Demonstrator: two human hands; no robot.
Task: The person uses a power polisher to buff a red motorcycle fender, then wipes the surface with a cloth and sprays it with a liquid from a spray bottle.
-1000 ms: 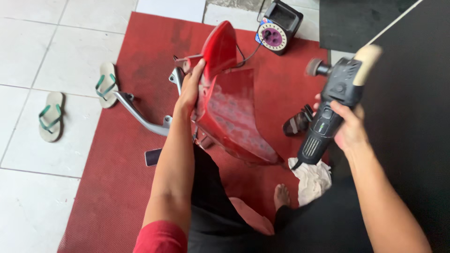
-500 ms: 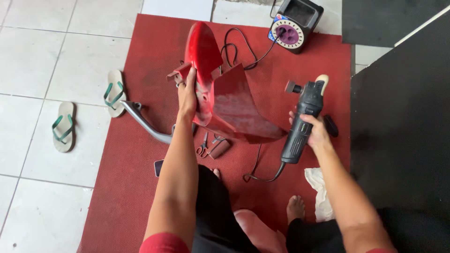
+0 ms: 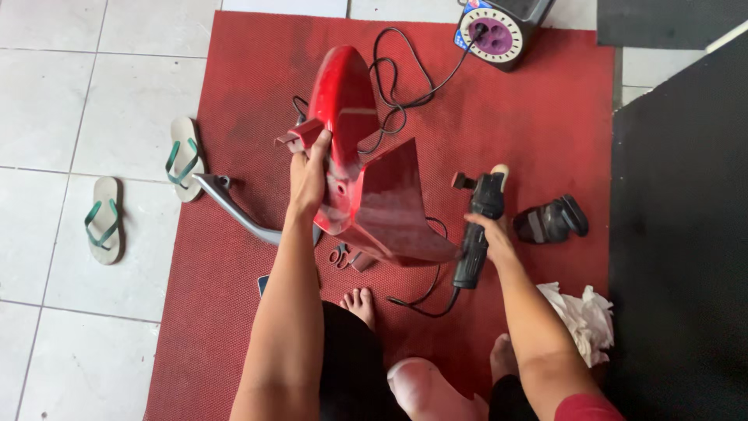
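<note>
My left hand (image 3: 308, 175) grips the left edge of a glossy red motorcycle fender (image 3: 362, 175) and holds it tilted above the red mat (image 3: 234, 101). Just right of the fender, my right hand (image 3: 491, 232) is closed around the body of a black electric polisher (image 3: 477, 228). The polisher stands nearly upright, its head pointing away from me. Its black cord (image 3: 425, 300) loops on the mat below the fender. A second stretch of black cord (image 3: 397, 74) runs to a round cable reel (image 3: 499, 27) at the top.
A curved grey metal bar (image 3: 238, 214) lies left of the fender. Two green-strapped sandals (image 3: 183, 156) (image 3: 105, 218) rest at the mat's left edge. A black attachment (image 3: 552, 220) and a crumpled white cloth (image 3: 584, 320) lie right. Small pliers (image 3: 343, 256) sit under the fender. My bare feet (image 3: 360, 306) rest below.
The view has drawn back and risen. My right hand has lowered the polisher toward the mat, closer to the fender's right edge. My left hand keeps its hold on the fender.
</note>
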